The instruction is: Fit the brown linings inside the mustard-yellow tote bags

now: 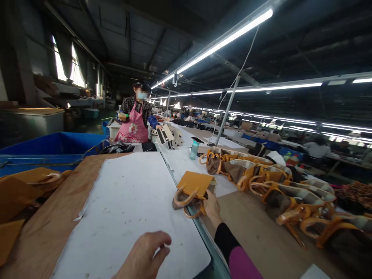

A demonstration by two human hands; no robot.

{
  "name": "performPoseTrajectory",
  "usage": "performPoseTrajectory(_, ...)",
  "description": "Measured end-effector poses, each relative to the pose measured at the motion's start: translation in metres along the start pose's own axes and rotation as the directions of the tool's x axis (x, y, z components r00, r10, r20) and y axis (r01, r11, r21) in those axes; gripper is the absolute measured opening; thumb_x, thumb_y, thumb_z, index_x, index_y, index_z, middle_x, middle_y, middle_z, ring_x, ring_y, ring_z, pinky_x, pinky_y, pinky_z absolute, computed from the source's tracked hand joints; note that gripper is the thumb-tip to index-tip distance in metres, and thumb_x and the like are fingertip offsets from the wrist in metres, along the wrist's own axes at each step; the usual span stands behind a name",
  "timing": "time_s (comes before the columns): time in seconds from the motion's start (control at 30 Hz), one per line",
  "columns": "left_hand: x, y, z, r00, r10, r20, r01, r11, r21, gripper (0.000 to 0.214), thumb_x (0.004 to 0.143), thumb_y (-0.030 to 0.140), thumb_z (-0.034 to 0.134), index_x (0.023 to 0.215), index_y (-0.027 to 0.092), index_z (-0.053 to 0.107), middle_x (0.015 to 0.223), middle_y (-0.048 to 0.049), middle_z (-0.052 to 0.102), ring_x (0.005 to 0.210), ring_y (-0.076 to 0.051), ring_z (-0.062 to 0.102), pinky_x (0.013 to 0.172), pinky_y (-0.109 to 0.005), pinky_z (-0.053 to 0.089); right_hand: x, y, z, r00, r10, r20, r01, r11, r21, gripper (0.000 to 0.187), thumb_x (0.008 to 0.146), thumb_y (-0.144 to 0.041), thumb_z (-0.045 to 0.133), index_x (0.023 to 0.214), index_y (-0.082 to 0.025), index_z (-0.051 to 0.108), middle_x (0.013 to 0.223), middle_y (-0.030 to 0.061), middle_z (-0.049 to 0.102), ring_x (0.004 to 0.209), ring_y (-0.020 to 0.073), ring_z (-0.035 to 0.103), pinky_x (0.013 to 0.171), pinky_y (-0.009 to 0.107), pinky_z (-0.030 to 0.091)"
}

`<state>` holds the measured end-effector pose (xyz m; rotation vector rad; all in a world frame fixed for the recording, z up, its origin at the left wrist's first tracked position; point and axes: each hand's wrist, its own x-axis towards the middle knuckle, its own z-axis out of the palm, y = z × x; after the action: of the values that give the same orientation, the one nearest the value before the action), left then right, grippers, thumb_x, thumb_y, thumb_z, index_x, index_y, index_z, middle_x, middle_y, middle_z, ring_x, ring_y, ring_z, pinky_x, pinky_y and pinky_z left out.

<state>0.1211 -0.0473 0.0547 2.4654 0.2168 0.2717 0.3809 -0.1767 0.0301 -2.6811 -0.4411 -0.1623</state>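
- One orange-and-brown bag is in your right grip: your fingers are clamped on its side, close to the opening, with the orange flap just above them and the looped handles lying toward your left.
- Your left grip holds nothing; its thumb stands apart from the curled fingers, over the white sheet, nearer to you than the right grip and well apart from the bag.
- As for what looks done: the held bag already has its body, flap and both handles, and the handles seem to be wrapped in clear film.
- To the right of the right grip, rows of similar bags rest on the brown-covered surface, handles on, several with shiny film around them. Judging by looks, they are about as far along as yours.
- What appears left: your bag is in hand, over the strip beside the white sheet, not set among those rows.
- Far left of the left grip lie more orange pieces; you cannot tell from here whether they are whole bags or loose parts, so how many remain stays uncertain.
- Beyond the right grip stand a teal bottle and, farther off, a co-worker in a pink apron, one hand at some black-and-cream pieces.
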Motion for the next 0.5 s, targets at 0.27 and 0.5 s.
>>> performPoseTrajectory(0.27, 0.076, 0.003, 0.004, 0.966, -0.096, -0.241, 0.174, 0.929, 0.327, 0.062, 0.077, 0.015, 0.046, 0.136, 0.012, 0.03, 0.13, -0.0135, 0.05, 0.117, -0.028, 0.047, 0.096, -0.039, 0.036, -0.044, -0.076, -0.05, 0.854, -0.518, 0.052, 0.518, 0.855, 0.019, 0.032, 0.077, -0.006, 0.039, 0.087, -0.024, 0.064, 0.09, -0.0004, 0.064, 0.088, 0.0127, 0.056, 0.076, 0.021, 0.039)
performPoseTrajectory(0.5, 0.036, 0.0, -0.012, 0.956, -0.288, -0.052, 0.293, 0.94, 0.177, 0.036, 0.079, 0.01, 0.038, 0.114, 0.015, 0.047, 0.092, -0.0099, 0.068, 0.084, -0.022, 0.064, 0.068, -0.028, 0.042, -0.098, -0.1, -0.066, 0.582, -0.806, 0.107, 0.806, 0.555, -0.209, 0.023, 0.084, -0.012, 0.042, 0.087, -0.021, 0.062, 0.127, 0.0029, 0.051, 0.095, 0.0173, 0.054, 0.078, 0.031, 0.044)
